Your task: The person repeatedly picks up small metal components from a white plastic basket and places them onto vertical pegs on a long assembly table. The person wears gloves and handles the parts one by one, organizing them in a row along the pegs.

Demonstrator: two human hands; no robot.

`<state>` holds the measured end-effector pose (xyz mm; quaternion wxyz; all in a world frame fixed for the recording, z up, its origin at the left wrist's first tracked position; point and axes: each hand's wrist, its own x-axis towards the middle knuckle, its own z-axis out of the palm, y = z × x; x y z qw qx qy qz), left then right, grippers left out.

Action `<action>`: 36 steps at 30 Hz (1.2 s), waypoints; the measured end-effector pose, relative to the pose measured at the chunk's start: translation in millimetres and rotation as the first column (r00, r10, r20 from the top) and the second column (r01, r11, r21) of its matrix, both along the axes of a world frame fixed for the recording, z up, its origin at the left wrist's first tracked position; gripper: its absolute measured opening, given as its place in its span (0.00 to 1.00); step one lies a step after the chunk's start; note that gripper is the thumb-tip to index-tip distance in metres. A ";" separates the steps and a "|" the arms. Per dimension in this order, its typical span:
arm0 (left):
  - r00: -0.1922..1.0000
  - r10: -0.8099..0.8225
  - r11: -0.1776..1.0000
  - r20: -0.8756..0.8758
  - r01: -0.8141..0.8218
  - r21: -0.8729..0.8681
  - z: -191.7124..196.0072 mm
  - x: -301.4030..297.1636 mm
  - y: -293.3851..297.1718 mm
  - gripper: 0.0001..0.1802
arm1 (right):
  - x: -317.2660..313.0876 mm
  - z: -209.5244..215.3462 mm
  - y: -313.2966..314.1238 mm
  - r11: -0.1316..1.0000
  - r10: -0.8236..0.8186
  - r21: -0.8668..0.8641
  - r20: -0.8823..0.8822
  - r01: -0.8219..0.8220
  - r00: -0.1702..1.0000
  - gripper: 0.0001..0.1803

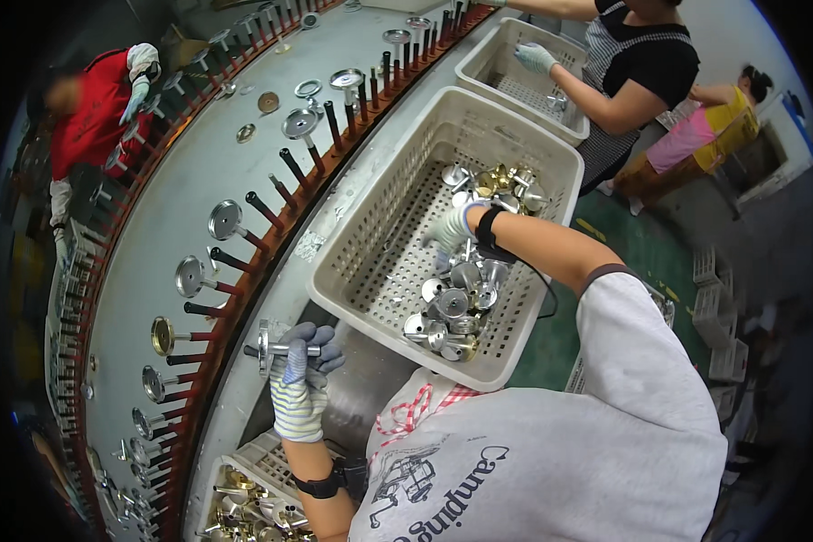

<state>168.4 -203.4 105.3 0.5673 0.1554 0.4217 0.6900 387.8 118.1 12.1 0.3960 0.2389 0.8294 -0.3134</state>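
A round grey surface (181,208) ringed with pegs curved at left. The gloved left hand (300,366) was closed around a metal stemmed part (275,348) beside it. The gloved right hand (450,228), fingers loosely curled, reached among metal parts (452,312) in a beige basket (370,226).

A second cream basket (492,68) stands farther along the bench (244,397); a person in a dark apron (637,72) reaches into it; another person in red (95,117) works across the ring; stacked white crates (718,312) sit on the green floor (632,262).
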 end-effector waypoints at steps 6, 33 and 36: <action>0.996 0.088 0.996 -0.011 -0.088 0.021 -2.6 -20.0 -23.6 0.19 | 15.3 -80.8 -26.1 0.990 -0.092 -0.092 0.188 0.111 0.978 0.50; 0.244 0.111 0.745 -0.963 -0.662 -0.081 -92.5 -214.1 69.4 0.24 | 23.7 -82.2 -95.3 0.943 -0.149 -0.278 0.144 0.185 0.978 0.23; 0.223 0.049 0.793 -0.973 -0.602 -0.098 -134.9 -228.7 76.4 0.25 | 40.3 -85.3 -51.4 0.805 -0.327 -0.564 -0.161 0.185 0.931 0.23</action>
